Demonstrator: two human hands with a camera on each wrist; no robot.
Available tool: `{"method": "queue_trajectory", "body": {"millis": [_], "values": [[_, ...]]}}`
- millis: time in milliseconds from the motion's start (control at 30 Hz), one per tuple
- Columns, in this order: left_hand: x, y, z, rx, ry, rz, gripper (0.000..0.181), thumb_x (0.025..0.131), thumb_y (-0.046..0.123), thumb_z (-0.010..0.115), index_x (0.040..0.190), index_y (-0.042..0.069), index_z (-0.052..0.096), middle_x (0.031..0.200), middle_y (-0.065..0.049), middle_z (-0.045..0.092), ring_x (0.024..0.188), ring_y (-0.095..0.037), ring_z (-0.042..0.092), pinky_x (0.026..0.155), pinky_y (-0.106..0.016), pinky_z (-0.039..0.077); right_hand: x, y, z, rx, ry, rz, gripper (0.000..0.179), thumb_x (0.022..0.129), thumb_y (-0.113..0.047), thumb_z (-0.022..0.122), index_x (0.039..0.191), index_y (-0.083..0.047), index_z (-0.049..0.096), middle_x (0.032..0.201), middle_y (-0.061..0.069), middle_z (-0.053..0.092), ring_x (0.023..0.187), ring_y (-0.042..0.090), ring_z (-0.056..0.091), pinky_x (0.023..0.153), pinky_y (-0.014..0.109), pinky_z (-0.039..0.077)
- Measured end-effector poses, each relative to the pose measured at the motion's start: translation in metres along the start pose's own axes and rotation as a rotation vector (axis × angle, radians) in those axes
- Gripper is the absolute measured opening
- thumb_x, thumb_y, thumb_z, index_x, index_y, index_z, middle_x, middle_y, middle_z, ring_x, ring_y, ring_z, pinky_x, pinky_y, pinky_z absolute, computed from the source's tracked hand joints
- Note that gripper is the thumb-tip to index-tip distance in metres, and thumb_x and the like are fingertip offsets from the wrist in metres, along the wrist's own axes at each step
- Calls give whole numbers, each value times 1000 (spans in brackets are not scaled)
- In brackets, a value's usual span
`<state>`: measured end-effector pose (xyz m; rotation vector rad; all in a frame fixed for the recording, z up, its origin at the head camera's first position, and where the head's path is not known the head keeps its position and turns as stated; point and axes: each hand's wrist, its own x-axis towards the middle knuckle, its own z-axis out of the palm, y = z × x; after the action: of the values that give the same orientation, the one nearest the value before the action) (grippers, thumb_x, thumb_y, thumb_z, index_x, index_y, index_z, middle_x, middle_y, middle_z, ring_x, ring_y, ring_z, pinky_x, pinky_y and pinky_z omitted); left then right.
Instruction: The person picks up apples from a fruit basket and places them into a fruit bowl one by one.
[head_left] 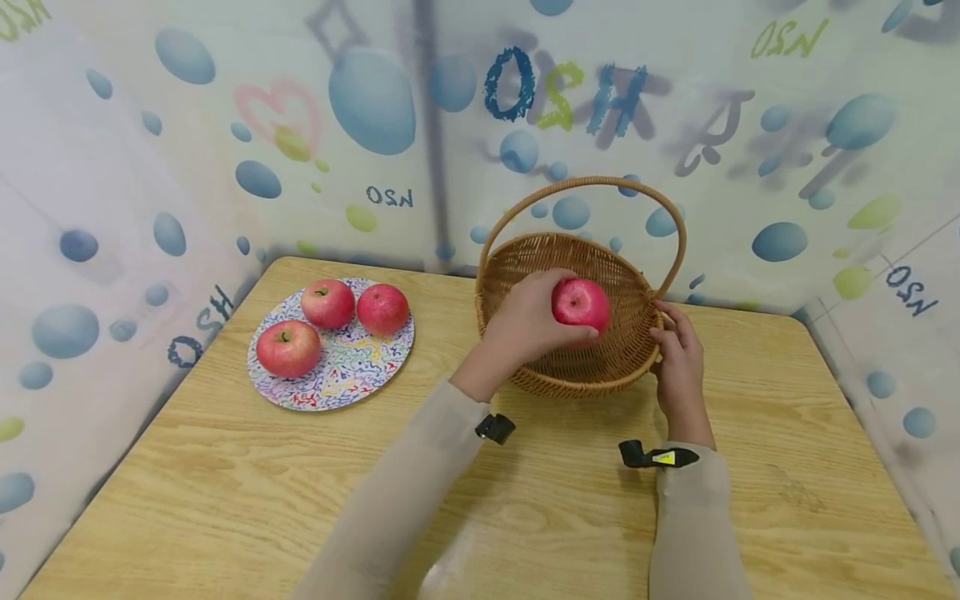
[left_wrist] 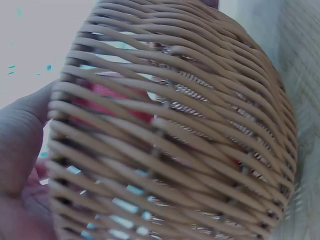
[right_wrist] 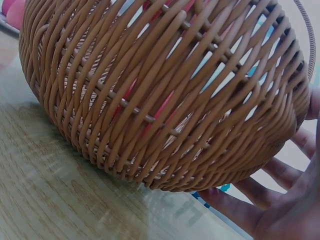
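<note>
Reaches forward in pale sleeves [head_left: 412,500] from the lower edge of the head view, over a wood-grained table [head_left: 780,467]. Grips a red apple [head_left: 588,307] in the left hand [head_left: 528,317], with thumb and fingers curled around it, within the mouth of a wicker basket [head_left: 577,385]. Turns the apple's dimpled end up toward the head camera; being nearly round, gives no clear long axis. Holds the basket at its right rim with the right hand [head_left: 682,367]. Opens the basket upward and toward the person, longest from left to right, beneath an arched handle [head_left: 585,181] running the same way. Has three other apples [head_left: 288,352] well to the left on a patterned plate [head_left: 360,379]. Shows, from the left wrist, red at two heights behind the weave; cannot tell the lower patch for certain as another apple. Reveals, from the right wrist, fingers [right_wrist: 280,172] spread along the basket's outer side, mostly hidden from the head.
</note>
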<state>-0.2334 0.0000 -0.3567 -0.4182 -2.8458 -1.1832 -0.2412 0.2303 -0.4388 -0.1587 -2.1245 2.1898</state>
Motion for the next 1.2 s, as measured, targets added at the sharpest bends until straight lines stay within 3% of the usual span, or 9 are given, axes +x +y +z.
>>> {"method": "queue_trajectory", "body": {"millis": [200, 500, 800, 1200], "values": [[-12, 1, -10, -45, 100, 42, 78, 77, 45, 86, 142, 19, 52, 137, 0, 59, 123, -19, 59, 98, -39, 57, 0, -1, -1, -2, 5, -1, 49, 104, -16, 39, 151, -25, 45, 163, 11, 34, 140, 36, 45, 75, 15, 56], [-26, -1, -21, -91, 188, 92, 77, 77, 42, 87, 142, 19, 54, 137, -1, 59, 123, -19, 60, 97, -40, 58, -2, -2, -3, -9, 17, 6, 49, 104, -17, 39, 152, -28, 44, 163, 10, 35, 141, 35, 45, 76, 16, 56], [-38, -13, -30, -110, 229, 101, 76, 78, 39, 87, 143, 18, 53, 138, -2, 58, 122, -18, 59, 94, -36, 59, -3, -1, -5, -15, 26, 11, 48, 104, -17, 40, 151, -28, 45, 162, 10, 36, 136, 31, 49, 77, 17, 56], [-69, -40, -43, -293, 270, 59, 74, 76, 32, 90, 140, 14, 56, 136, -2, 60, 121, -19, 59, 95, -36, 60, -1, 2, -2, -11, 20, 9, 48, 104, -17, 40, 151, -28, 45, 161, 9, 36, 138, 32, 47, 77, 16, 56]]}}
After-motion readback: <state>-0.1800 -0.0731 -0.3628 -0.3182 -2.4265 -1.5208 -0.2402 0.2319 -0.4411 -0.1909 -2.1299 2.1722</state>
